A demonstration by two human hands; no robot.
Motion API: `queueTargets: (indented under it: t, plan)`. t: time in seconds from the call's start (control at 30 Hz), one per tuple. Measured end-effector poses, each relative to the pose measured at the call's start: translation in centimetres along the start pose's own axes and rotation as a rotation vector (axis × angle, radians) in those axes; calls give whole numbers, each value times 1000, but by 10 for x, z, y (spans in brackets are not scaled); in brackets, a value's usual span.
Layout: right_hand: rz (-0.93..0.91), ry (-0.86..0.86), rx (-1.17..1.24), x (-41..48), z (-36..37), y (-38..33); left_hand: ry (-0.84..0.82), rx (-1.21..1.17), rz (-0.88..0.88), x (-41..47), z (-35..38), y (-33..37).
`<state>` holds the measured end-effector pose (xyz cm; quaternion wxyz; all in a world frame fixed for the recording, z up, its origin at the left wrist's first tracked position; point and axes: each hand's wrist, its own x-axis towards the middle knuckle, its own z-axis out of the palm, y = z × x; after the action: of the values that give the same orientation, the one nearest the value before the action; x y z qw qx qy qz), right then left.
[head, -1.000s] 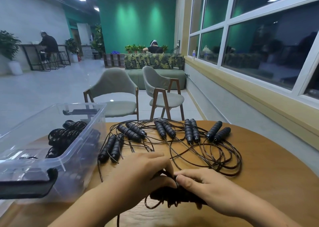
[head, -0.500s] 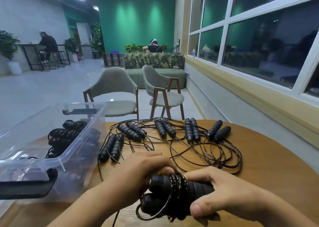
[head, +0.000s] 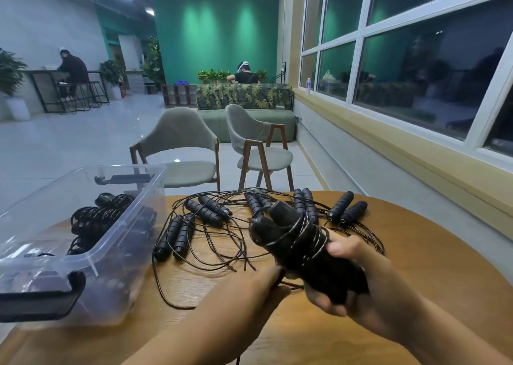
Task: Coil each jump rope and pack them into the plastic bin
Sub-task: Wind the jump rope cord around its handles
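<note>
My right hand [head: 361, 287] is shut on a coiled black jump rope [head: 294, 237], whose cord is wound around both handles; the bundle is lifted off the table and tilts up to the left. My left hand [head: 258, 289] sits just below it, fingers closed at the loose cord under the bundle. Several uncoiled black jump ropes [head: 205, 214] lie spread in pairs of handles with tangled cords across the far half of the table. The clear plastic bin [head: 83, 260] stands at the left with coiled ropes [head: 97, 217] inside.
The round wooden table [head: 433, 259] ends close behind the ropes. Two grey chairs [head: 180, 142] [head: 255, 145] stand beyond it. The bin has a black latch handle [head: 39, 303] on its near end. A window wall runs along the right.
The wound rope bundle has risen off the table and tipped upright-left in my right hand. My left hand has dropped from the bundle's side to beneath it.
</note>
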<state>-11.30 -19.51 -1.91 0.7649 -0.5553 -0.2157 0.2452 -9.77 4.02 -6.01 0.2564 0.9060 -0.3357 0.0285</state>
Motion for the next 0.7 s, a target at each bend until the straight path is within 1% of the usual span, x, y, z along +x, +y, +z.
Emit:
queueTargets:
  t: [0.07,0.2,0.3,0.37,0.5,0.57,0.7]
  plan:
    - [-67,55,36,-8,-6,3,-33,53,-21,0,-1,12]
    - [-114,274,-52,-2,-18,3,-138,145,-58,1,-7,21]
    - [-92,424,-171,1,-24,4,-126,208,-74,-1,-7,22]
    - [-79,484,-224,3,-26,4,-108,240,-46,-1,-8,22]
    - [-52,525,-351,6,-27,5,-88,272,-16,-4,-16,22]
    - [-11,521,-418,7,-25,6,-73,298,-4,-5,-17,19]
    - [106,505,-645,9,-19,14,-7,324,54,-6,-20,14]
